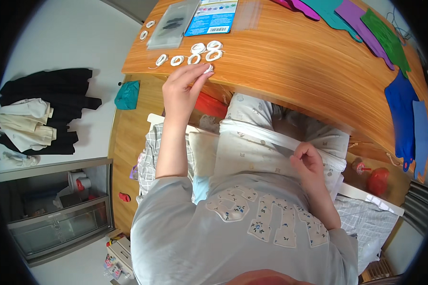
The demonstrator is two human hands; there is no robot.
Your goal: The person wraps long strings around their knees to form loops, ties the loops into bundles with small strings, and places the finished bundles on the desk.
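My left hand point(183, 88) is over the near left edge of the wooden table, thumb and fingers pinching a small coil of white cord point(209, 69). Just beyond it on the tabletop lie several more white cord coils point(177, 61), some with a loose end sticking out. Over my lap, my right hand point(307, 162) has its fingers curled together; what they hold, if anything, is hidden. A long white strip point(259, 133) runs across my thighs and passes by that hand.
Behind the coils on the table point(290, 66) are clear plastic sleeves point(173, 26) and a blue printed card point(213, 18). Coloured flat pieces, including a green one point(385, 38) and a blue one point(400, 118), line the far and right edges. A teal bag point(127, 95) is beyond the table's left end.
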